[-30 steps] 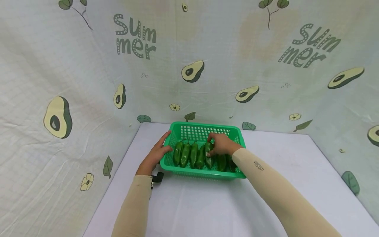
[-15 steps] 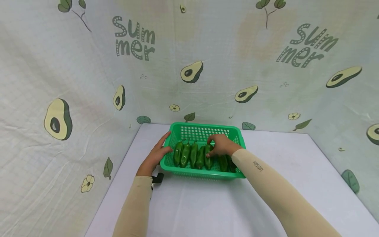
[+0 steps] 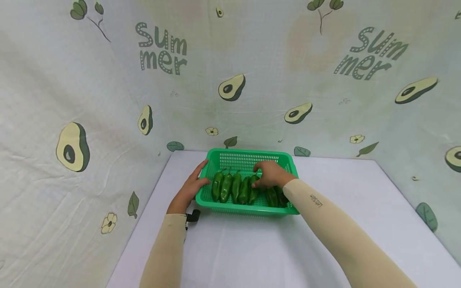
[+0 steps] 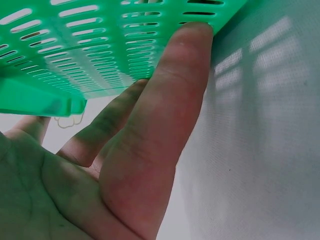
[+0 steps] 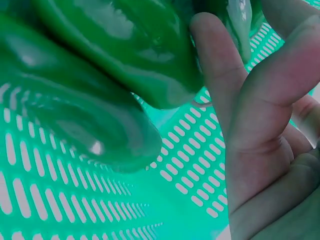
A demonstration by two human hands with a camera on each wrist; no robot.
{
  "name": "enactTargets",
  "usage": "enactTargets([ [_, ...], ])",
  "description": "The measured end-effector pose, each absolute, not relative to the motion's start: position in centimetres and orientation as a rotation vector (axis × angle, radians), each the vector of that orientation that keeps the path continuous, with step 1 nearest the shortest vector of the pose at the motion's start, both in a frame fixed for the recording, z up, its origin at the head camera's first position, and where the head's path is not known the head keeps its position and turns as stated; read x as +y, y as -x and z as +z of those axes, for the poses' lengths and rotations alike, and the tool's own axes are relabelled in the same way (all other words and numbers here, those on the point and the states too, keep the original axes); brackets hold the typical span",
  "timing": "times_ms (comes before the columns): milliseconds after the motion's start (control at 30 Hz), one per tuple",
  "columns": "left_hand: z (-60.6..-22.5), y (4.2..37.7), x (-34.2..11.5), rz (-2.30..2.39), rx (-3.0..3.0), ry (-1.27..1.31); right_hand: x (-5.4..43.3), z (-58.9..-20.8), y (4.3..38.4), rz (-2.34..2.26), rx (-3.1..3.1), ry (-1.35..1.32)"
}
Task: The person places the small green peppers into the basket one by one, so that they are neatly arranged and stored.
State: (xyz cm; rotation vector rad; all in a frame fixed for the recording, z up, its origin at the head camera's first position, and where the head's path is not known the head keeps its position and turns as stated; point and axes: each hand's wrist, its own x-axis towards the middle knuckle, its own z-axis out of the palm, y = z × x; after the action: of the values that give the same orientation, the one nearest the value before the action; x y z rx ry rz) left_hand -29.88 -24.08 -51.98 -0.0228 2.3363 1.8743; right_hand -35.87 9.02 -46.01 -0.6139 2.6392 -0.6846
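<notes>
In the head view, several green chili peppers (image 3: 225,188) lie side by side in a green plastic basket (image 3: 248,152) with slotted walls. My left hand (image 3: 188,193) grips the basket's left end, thumb over the rim; in the left wrist view its fingers (image 4: 182,75) press the slotted underside. My right hand (image 3: 271,176) is inside the basket, with thumb and fingers around a green chili pepper (image 3: 253,195) right of the middle. The right wrist view shows that thumb (image 5: 215,55) beside it, and two darker peppers (image 5: 75,105) near the camera. My right hand partly covers the held pepper.
The basket stands on a white table (image 3: 237,248) near the back. A hanging cloth (image 3: 259,92) printed with avocados closes off the back and both sides. A small black device (image 3: 193,216) sits at my left wrist, by the basket's front left corner.
The pepper at my right fingertips has come down slightly, against its left neighbour. My right hand shifts only a little. The left hand keeps its place on the basket, and the head view tilts slightly.
</notes>
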Motion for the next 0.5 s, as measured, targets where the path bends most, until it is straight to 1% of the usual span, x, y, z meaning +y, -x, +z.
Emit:
enactTargets([
  [300, -52.2, 29.9, -24.5, 1.854, 2.342, 0.041, 10.8, -45.4, 34.6, -0.803, 2.642, 0.663],
  [500, -51.9, 30.1, -23.9, 1.838, 2.359, 0.020, 12.9, -42.6, 33.3, -0.810, 2.692, 0.749],
])
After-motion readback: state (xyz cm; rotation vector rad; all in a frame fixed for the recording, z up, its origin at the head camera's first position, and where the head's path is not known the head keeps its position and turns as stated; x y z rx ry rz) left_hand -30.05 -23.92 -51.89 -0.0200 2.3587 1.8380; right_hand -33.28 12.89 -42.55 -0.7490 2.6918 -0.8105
